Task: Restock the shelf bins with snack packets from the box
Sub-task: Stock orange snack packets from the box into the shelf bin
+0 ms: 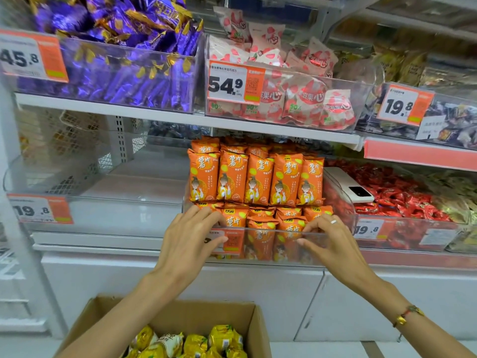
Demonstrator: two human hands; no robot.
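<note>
Both hands at the front wall of the clear bin (320,250) on the lower shelf. Left hand (192,235): fingers curled over the bin's front rim, tips among the front row of orange packets (258,177), thumb pressed against the outside of the clear wall just over the price tag (228,241). Right hand (327,241): same hold, fingers hooked over the rim touching packet tops, thumb on the outer face; a ring (333,221) on one finger, a bracelet (407,316) at the wrist. Both grip the bin wall; whether either also pinches a packet, cannot tell.

Between and beyond the two hands: orange packets stand upright in tidy rows, a back tier higher, a front tier lower, filling the bin.

Below the hands, nearest the person: open cardboard box (247,319) holding yellow packets (196,344).

Left of the left hand: an empty clear bin (103,202) with a 19.8 tag. Right of the right hand: a bin of red sweets (402,200), a white phone (348,184) lying on its near corner.

Above the hands, upper shelf: purple wrappers (124,47) over the left hand, pink-and-white packets (296,94) straight above, tagged 54.9
</note>
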